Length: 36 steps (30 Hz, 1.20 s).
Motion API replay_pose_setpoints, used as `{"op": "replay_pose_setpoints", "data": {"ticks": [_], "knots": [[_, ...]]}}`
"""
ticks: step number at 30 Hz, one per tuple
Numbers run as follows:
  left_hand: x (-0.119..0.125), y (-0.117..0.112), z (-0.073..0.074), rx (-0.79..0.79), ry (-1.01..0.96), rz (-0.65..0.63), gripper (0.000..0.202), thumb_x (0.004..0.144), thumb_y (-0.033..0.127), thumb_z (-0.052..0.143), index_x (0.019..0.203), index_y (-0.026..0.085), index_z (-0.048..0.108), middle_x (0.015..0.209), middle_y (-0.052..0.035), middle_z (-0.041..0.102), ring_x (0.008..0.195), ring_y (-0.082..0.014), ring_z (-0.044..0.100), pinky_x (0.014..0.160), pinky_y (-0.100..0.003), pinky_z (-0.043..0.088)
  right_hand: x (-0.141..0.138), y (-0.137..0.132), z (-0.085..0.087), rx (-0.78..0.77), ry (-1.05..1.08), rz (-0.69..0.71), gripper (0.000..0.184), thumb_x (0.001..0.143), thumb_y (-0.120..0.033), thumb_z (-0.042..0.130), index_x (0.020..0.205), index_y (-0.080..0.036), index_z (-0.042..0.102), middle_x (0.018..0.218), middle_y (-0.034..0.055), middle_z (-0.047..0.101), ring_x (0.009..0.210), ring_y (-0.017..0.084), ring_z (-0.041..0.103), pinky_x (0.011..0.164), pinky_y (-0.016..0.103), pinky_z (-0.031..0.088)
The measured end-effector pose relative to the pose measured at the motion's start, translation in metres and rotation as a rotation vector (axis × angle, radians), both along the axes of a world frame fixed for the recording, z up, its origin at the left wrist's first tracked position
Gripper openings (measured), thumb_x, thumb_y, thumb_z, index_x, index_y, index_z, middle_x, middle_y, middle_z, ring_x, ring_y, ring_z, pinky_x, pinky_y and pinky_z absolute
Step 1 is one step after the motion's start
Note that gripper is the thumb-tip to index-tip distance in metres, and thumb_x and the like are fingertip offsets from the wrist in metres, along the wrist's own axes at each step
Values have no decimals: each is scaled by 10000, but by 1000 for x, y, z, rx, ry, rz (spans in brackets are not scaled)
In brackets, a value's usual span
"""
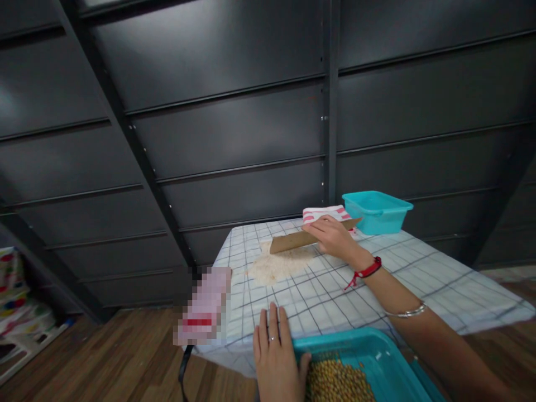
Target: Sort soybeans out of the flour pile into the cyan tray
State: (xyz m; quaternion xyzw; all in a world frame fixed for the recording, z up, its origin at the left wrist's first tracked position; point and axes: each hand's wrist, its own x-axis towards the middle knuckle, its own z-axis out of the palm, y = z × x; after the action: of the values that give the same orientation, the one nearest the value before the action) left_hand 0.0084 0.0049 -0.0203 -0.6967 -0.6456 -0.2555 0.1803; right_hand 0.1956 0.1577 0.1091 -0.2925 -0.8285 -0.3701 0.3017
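Observation:
My right hand (333,237) reaches across the table and is closed on a strip of brown cardboard (293,242), whose long edge stands against the far side of a pile of white rice (278,265). My left hand (276,357) lies flat with fingers together on the near edge of the checked tablecloth (439,279), its thumb against the rim of a teal tray (372,349) holding yellow grains (337,382). A ring shows on one finger. A red thread and a metal bangle circle my right forearm.
A second teal tub (377,212) stands at the table's far edge, with a red-and-white striped cloth (324,213) beside it. A dark metal panelled wall rises behind. A blurred pink object (205,306) hangs at the table's left corner. Wooden floor and colourful items (17,301) lie left.

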Motion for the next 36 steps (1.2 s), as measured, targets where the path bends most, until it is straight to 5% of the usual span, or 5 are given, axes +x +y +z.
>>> {"op": "replay_pose_setpoints", "data": {"ticks": [18,23,36], "knots": [[-2,3,-3,-41,11,-3,600,652,178,540,1242,144,434,1331,-111,438,1223,-331,347,963,-521,350,14,0,1,80,130,-92,324,745,-38,358,973,-109,578,723,61,600,710,175,491,737,329,313],[-2,4,-6,-44,10,-5,630,632,177,556,1248,143,428,1332,-124,433,1225,-342,343,958,-532,352,-14,11,-2,2,76,-161,320,765,-18,356,979,-103,578,719,70,596,700,181,492,697,316,294],[-1,5,-4,-72,-9,12,658,584,158,569,1230,134,450,1325,-119,440,1221,-340,352,965,-525,350,-75,41,26,-279,-95,-216,219,830,-60,377,913,-121,571,866,96,622,800,174,542,692,298,261]]}}
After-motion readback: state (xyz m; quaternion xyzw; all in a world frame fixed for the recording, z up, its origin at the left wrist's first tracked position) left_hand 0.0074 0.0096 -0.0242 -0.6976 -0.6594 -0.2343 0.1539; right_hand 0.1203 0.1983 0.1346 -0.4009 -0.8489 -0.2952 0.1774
